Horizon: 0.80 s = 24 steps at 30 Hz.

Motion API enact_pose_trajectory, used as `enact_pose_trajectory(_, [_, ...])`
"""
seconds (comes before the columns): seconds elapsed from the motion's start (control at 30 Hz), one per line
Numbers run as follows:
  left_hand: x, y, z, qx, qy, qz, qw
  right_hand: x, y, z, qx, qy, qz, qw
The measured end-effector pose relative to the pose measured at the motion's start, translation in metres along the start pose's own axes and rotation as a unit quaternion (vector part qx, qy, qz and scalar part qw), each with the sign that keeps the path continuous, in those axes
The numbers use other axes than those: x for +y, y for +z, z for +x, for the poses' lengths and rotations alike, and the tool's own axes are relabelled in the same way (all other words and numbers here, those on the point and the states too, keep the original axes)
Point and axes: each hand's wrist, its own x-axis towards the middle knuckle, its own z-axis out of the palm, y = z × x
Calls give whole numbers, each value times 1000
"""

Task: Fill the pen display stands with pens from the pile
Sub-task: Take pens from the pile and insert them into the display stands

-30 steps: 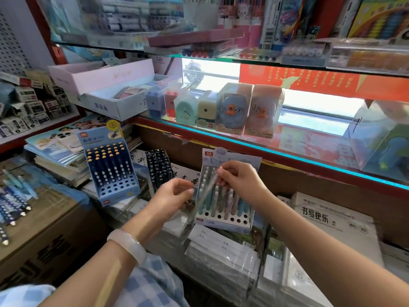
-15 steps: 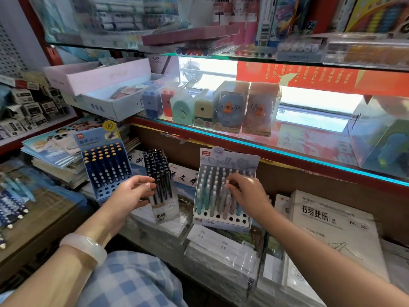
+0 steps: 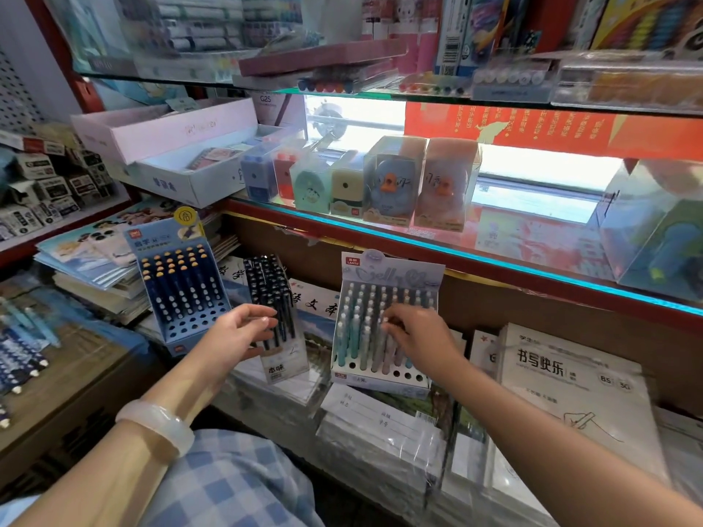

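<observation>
Three pen display stands sit in a row on stacks of wrapped paper goods below a glass shelf [image 3: 494,260] with a lit teal edge. The pale blue cardboard stand of pastel pens [image 3: 384,325] is at the right of the row; the holes along its front edge are unfilled. The right hand [image 3: 420,338] reaches over this stand from the right, its curled fingertips [image 3: 388,323] touching the caps of pens in the middle rows; whether they pinch one pen cannot be told. The small clear stand of black pens [image 3: 275,313] is in the middle of the row. The left hand [image 3: 237,332], wearing a pale bangle [image 3: 156,426] at the wrist, rests against its left side, fingers loosely curled, with fingertips [image 3: 266,321] touching the black pens partway down their barrels. The dark blue cardboard stand of navy pens [image 3: 178,287] is at the left of the row, apart from both hands, with its front rows unfilled. A loose pile of blue pens [image 3: 19,355] lies on a brown carton at the far left edge.
</observation>
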Motion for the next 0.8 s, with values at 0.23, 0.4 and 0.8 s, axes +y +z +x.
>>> enact_pose_trajectory(0.23, [0,-1,-3,-6,5,-6,1000,-3,16,-7,28,11,-71,997])
enact_pose_trajectory(0.4, [2,-2,-5,-4,16,-2,1000,-9,14,-6,2,29,-100,995])
enact_pose_trajectory(0.8, [2,-68,-24,48,23,18,998,-52,2,15,37,92,67,993])
